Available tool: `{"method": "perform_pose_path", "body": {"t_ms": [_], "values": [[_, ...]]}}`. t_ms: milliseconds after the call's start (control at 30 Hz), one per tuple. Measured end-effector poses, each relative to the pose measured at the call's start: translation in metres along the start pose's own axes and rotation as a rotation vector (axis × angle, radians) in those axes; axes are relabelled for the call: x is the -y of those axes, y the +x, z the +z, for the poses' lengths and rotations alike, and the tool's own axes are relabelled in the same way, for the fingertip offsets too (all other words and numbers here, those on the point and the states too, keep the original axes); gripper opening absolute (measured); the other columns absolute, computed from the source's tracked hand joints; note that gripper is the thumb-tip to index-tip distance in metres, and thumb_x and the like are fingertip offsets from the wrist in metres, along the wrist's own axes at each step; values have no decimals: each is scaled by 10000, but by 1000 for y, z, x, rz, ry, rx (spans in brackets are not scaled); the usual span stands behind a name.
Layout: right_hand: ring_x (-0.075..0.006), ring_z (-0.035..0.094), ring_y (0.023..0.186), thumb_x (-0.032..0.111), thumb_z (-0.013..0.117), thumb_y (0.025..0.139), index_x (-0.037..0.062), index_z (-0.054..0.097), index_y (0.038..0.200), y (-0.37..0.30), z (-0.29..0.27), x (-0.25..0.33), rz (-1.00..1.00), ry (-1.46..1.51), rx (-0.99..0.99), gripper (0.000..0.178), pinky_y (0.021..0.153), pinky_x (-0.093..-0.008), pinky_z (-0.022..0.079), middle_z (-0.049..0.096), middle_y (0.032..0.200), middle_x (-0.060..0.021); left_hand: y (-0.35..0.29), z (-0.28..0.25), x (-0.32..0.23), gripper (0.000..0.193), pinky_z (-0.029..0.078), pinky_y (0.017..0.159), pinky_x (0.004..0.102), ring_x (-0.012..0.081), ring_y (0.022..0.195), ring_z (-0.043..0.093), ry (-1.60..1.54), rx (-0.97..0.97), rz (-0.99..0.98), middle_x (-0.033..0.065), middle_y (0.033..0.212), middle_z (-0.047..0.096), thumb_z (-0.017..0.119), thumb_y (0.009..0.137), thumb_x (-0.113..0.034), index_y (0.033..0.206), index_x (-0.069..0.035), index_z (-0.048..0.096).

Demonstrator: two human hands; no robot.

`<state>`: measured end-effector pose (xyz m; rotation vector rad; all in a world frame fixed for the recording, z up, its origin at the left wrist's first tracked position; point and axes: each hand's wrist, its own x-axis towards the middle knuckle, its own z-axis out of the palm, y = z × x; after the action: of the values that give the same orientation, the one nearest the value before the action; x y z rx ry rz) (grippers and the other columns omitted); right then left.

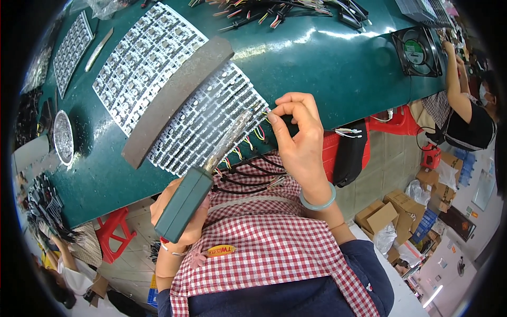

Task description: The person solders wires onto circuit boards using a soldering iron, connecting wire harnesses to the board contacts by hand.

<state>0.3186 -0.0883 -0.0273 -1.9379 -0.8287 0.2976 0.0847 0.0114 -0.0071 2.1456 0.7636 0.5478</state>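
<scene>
The flat-sided soldering iron (184,205) I grip, at eight o'clock, has a dark green handle and a mottled silver-grey barrel. At ten o'clock, my white circuit-board panels (150,53) carry black and grey grids; the long metal bar (175,100) there is dull grey-brown. Near the centre, the thin wire ends (259,133) show red, yellow and white. At one o'clock, the smooth tabletop (343,79) gleams deep green. My cloth apron (264,253), at six o'clock, is red-and-white checked; my round bangle (319,203), at four o'clock, pale green.

Soldering iron (185,205) in left hand (194,227), circuit boards (150,58)
</scene>
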Motion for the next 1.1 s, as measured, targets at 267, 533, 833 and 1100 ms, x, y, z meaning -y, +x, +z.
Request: {"method": "perform_pose_path", "body": {"t_ms": [267, 533, 833, 1100], "values": [[-313, 492, 960, -33, 656, 802, -11, 545, 892, -3, 7, 1, -138, -130, 31, 145, 824, -395, 411, 500, 1031, -149, 5, -4, -7, 231, 566, 627, 330, 303, 727, 696, 33, 35, 27, 178, 872, 680, 719, 622, 23, 852, 36, 703], [-304, 502, 937, -47, 663, 781, -4, 539, 894, -3, 9, 1, -164, -164, 5, 174, 813, -398, 407, 509, 1007, -146, 9, -3, -11, 193, 553, 613, 333, 308, 714, 688, 8, 48, 57, 164, 825, 660, 699, 630, 28, 822, 46, 683], [-305, 508, 925, -54, 666, 769, 0, 535, 891, -3, 11, -1, -183, -180, -11, 187, 802, -401, 405, 511, 1007, -145, 11, -1, -8, 209, 540, 605, 339, 305, 698, 675, -24, 76, 43, 157, 803, 648, 675, 617, 35, 825, 51, 670], [-304, 503, 915, -54, 666, 767, 5, 532, 875, -2, 11, 0, -198, -193, -12, 182, 792, -398, 404, 506, 997, -138, 13, -4, -8, 187, 520, 575, 325, 288, 646, 648, -56, 94, 26, 141, 761, 625, 688, 597, 26, 778, 42, 645]]}}
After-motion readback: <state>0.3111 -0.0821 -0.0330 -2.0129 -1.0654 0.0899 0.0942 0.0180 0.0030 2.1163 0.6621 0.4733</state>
